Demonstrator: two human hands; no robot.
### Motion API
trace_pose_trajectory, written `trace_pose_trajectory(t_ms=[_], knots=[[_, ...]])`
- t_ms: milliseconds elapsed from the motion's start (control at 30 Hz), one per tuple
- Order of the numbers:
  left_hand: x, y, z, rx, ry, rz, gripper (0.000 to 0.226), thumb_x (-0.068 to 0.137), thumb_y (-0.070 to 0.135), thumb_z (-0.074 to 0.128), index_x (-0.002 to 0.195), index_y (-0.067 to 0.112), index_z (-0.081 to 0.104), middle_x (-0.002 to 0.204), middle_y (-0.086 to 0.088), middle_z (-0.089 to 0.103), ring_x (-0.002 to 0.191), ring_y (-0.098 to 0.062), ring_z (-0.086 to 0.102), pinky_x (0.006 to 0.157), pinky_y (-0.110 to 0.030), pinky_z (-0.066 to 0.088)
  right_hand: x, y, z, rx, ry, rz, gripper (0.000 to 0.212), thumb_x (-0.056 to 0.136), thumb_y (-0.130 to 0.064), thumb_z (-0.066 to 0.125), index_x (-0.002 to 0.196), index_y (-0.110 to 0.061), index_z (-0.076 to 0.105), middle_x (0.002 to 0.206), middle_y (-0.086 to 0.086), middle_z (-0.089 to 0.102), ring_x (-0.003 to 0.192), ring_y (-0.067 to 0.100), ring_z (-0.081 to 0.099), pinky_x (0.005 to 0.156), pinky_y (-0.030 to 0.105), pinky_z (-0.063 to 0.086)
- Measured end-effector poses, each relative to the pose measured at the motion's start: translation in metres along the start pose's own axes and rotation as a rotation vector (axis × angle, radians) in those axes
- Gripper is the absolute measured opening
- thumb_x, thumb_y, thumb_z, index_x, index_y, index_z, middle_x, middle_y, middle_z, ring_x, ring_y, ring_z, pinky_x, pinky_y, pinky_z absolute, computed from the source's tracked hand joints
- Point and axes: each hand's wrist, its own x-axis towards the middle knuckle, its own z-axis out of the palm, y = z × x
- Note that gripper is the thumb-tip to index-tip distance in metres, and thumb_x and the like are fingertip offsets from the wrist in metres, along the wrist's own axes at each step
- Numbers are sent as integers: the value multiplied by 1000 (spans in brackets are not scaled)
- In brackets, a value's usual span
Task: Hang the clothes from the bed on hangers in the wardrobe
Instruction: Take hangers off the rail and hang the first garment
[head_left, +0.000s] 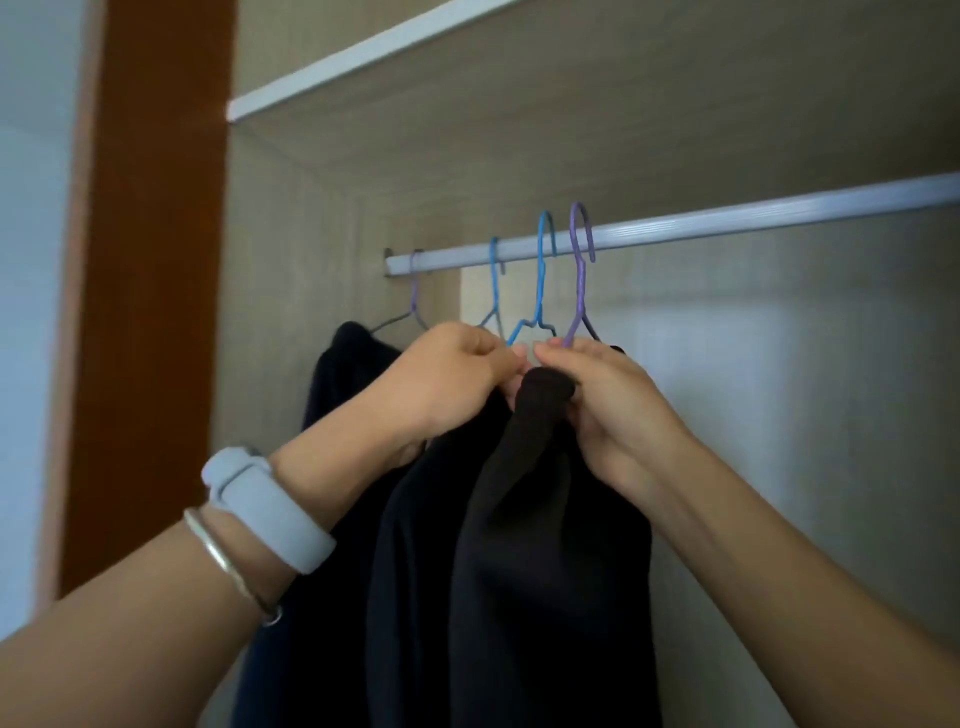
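Observation:
Several wire hangers hook over the silver wardrobe rail. A purple hanger hangs furthest right, a blue hanger just left of it. Dark garments hang below them: a black one in front, a navy one beside it, another navy one at the far left. My left hand grips fabric at the top of the navy garment, under the blue hanger. My right hand pinches the black garment's top edge at the purple hanger's shoulder. The hangers' lower parts are hidden.
A white-edged shelf runs above the rail. The brown wardrobe side panel stands at the left. The rail is bare to the right of the purple hanger. A grey watch and a silver bangle sit on my left wrist.

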Motion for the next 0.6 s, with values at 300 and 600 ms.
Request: trace_pose_trajectory(t_ms=[300, 600], knots=[[-165, -13, -75, 116, 105, -262, 27, 90, 27, 52, 79, 8, 68, 62, 1, 60, 55, -6, 48, 53, -16, 39, -100, 63, 73, 0, -331, 119, 25, 93, -20, 50, 77, -22, 70, 86, -5, 71, 83, 7, 63, 73, 21, 39], [-313, -10, -177, 617, 254, -464, 38, 77, 53, 42, 79, 26, 68, 83, -4, 69, 68, -3, 56, 65, -12, 41, -192, 121, 208, 180, -652, 508, 31, 92, -30, 49, 72, -25, 71, 77, -12, 74, 93, 12, 64, 68, 24, 39]])
